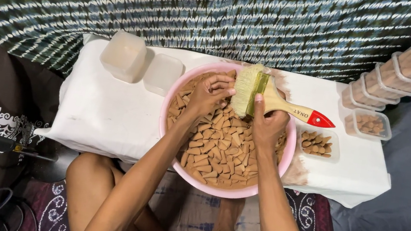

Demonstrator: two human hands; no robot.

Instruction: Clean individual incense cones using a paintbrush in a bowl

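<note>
A pink round basin [174, 92] holds several brown cone-shaped pieces [218, 155]. My right hand [269, 122] grips a wide paintbrush [259, 93] with pale bristles, a wooden handle and a red tip, held over the basin's far side. My left hand [210, 93] is closed around one brown cone, pressing it against the brush bristles. Both forearms reach over the basin from the near side.
A low table under a white cloth [104, 112] carries the basin, a frosted tub [124, 56], an empty clear container [162, 73], and a small tray of cones [318, 143]. Lidded containers of cones [399, 73] are stacked at the right. A patterned cloth hangs behind.
</note>
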